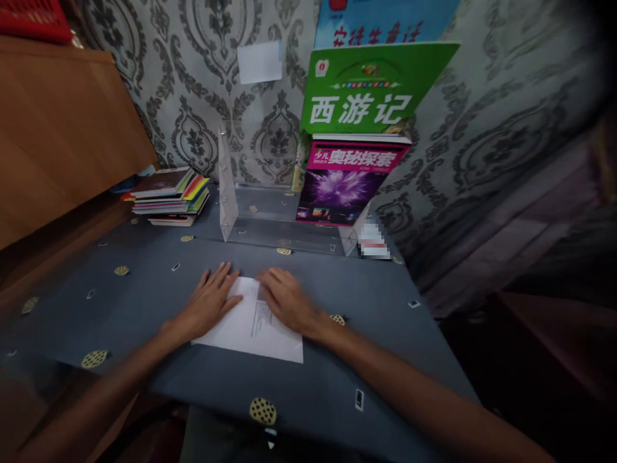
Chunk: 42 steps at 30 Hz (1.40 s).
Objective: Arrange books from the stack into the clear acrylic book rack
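Note:
A white sheet of paper [241, 328] with some printed text lies on the blue-grey tablecloth, near the table's front edge. My left hand [212, 302] rests flat on the sheet's left side, fingers spread and holding nothing. On the upper right part of the paper is my right hand [286, 299], its fingers bent and close together, slightly blurred. Whether anything is under those fingers is hidden. Both palms face down.
Behind the paper stands a clear acrylic rack [227, 186] holding upright books [347, 186] at its right end. A book stack [168, 193] lies back left, beside a wooden cabinet [67, 128]. A pixelated object [373, 241] is right of the rack.

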### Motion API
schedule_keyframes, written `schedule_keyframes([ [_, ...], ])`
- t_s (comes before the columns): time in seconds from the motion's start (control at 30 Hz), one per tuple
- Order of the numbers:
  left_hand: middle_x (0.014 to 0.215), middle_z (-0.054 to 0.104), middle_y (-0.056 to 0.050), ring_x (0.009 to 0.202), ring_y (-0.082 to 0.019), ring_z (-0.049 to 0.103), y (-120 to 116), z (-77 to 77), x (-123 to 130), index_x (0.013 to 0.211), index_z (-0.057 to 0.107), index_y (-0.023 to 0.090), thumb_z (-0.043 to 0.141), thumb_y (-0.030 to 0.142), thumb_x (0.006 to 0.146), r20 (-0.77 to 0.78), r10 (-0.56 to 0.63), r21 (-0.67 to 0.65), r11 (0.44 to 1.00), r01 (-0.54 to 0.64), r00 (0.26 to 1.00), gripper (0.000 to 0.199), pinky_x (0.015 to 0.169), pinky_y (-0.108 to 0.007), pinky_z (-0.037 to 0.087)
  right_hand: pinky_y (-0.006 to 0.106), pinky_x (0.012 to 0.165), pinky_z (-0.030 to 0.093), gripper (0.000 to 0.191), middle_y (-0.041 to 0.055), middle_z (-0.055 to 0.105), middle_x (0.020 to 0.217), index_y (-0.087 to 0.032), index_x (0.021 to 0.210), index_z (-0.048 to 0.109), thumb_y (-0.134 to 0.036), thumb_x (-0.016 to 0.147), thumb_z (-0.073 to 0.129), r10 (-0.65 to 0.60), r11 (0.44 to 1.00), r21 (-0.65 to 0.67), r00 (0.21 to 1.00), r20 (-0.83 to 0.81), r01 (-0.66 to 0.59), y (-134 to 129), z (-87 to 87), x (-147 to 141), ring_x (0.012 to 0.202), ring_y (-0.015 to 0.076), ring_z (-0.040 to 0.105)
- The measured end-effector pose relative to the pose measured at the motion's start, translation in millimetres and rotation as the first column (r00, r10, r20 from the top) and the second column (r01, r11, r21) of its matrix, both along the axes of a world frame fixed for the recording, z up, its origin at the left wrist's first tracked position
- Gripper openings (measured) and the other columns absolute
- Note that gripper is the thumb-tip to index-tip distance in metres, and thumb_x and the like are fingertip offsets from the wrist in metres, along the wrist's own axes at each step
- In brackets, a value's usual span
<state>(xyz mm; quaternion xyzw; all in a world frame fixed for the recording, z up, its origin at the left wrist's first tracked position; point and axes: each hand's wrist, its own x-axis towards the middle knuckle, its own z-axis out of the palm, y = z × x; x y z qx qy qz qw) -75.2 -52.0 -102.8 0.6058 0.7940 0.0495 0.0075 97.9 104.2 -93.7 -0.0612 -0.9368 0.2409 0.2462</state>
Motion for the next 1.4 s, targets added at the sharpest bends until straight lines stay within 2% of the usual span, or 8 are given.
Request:
schedule_keyframes([
  [0.1, 0.162, 0.033, -0.017, 0.152, -0.028, 0.026, 0.6, -7.9, -1.1, 0.151, 0.041, 0.016, 0.034, 0.047, 0.104, -0.057, -0.029, 0.033, 0.999, 0.031, 0.998, 0.057, 0.121, -0.055, 0.026, 0.050, 0.108, 0.044, 0.027, 0.0154, 0.063, 0.131, -0.016, 0.124, 0.060, -0.018, 0.100, 0.048, 0.066, 0.986, 0.139, 0.986, 0.151, -0.088, -15.5, 1.3, 7.2, 0.123, 0.0275, 0.057],
  [0.2, 0.161, 0.035, -0.017, 0.151, -0.029, 0.028, 1.1, -14.6, -3.2, 0.151, 0.041, 0.016, 0.031, 0.047, 0.104, -0.092, -0.056, 0.074, 0.995, 0.063, 0.994, 0.058, 0.121, -0.055, 0.029, 0.048, 0.119, 0.034, 0.039, 0.0180, 0.051, 0.149, -0.013, 0.136, 0.053, -0.026, 0.100, 0.054, 0.107, 0.979, 0.144, 0.967, 0.232, -0.143, -26.5, 2.8, 17.3, 0.141, 0.0279, 0.044],
  [0.3, 0.160, 0.036, -0.017, 0.151, -0.029, 0.029, 6.6, -19.3, 0.8, 0.151, 0.041, 0.015, 0.028, 0.046, 0.104, -0.116, -0.094, 0.106, 0.989, 0.106, 0.989, 0.058, 0.120, -0.054, 0.030, 0.044, 0.125, 0.027, 0.050, 0.0197, 0.045, 0.154, -0.008, 0.143, 0.047, -0.033, 0.101, 0.056, 0.097, 0.983, 0.123, 0.954, 0.284, -0.136, -26.0, 4.3, 29.6, 0.148, 0.0269, 0.035],
  [0.6, 0.159, 0.040, -0.015, 0.149, -0.027, 0.034, 57.1, -25.6, 42.2, 0.151, 0.042, 0.014, 0.022, 0.048, 0.106, -0.163, -0.231, 0.166, 0.952, 0.257, 0.959, 0.060, 0.120, -0.052, 0.032, 0.045, 0.126, 0.022, 0.055, 0.0179, 0.036, 0.160, -0.011, 0.150, 0.041, -0.037, 0.103, 0.051, 0.019, 0.995, 0.086, 0.934, 0.357, -0.053, 9.5, 7.7, 82.4, 0.152, 0.0241, 0.024],
  [0.9, 0.157, 0.043, -0.015, 0.148, -0.027, 0.037, 107.6, -23.4, 81.1, 0.149, 0.044, 0.015, 0.029, 0.039, 0.106, -0.173, -0.323, 0.175, 0.920, 0.352, 0.930, 0.051, 0.119, -0.054, 0.034, 0.046, 0.126, 0.023, 0.057, 0.0172, 0.037, 0.159, -0.011, 0.150, 0.043, -0.040, 0.102, 0.052, -0.087, 0.994, 0.092, 0.928, 0.361, 0.058, 41.4, 2.7, 121.1, 0.151, 0.0243, 0.028],
  [1.03, 0.152, 0.050, -0.013, 0.144, -0.022, 0.044, 112.2, -25.8, 85.2, 0.147, 0.047, 0.017, 0.028, 0.020, 0.104, -0.160, -0.433, 0.213, 0.862, 0.459, 0.887, 0.047, 0.118, -0.048, 0.038, 0.046, 0.126, 0.022, 0.062, 0.0192, 0.034, 0.160, -0.009, 0.152, 0.039, -0.041, 0.101, 0.053, -0.087, 0.995, 0.073, 0.928, 0.362, 0.064, 44.1, 1.9, 123.5, 0.152, 0.0250, 0.027],
  [1.13, 0.148, 0.055, -0.014, 0.139, -0.021, 0.050, 111.5, -26.7, 83.9, 0.141, 0.052, 0.015, 0.030, 0.017, 0.103, -0.178, -0.460, 0.242, 0.837, 0.491, 0.870, 0.045, 0.115, -0.043, 0.044, 0.046, 0.126, 0.023, 0.063, 0.0168, 0.034, 0.161, -0.014, 0.155, 0.035, -0.041, 0.101, 0.053, -0.082, 0.996, 0.062, 0.931, 0.355, 0.064, 44.4, 2.5, 123.3, 0.152, 0.0237, 0.026],
  [1.4, 0.141, 0.060, -0.017, 0.131, -0.025, 0.058, 106.3, -6.9, 90.0, 0.136, 0.057, 0.012, 0.030, 0.025, 0.105, -0.221, -0.424, 0.188, 0.865, 0.465, 0.878, 0.043, 0.108, -0.045, 0.047, 0.048, 0.124, 0.028, 0.060, 0.0204, 0.038, 0.158, -0.008, 0.151, 0.043, -0.040, 0.101, 0.053, -0.118, 0.989, 0.124, 0.937, 0.328, 0.081, 51.5, -7.4, 126.1, 0.150, 0.0275, 0.030],
])
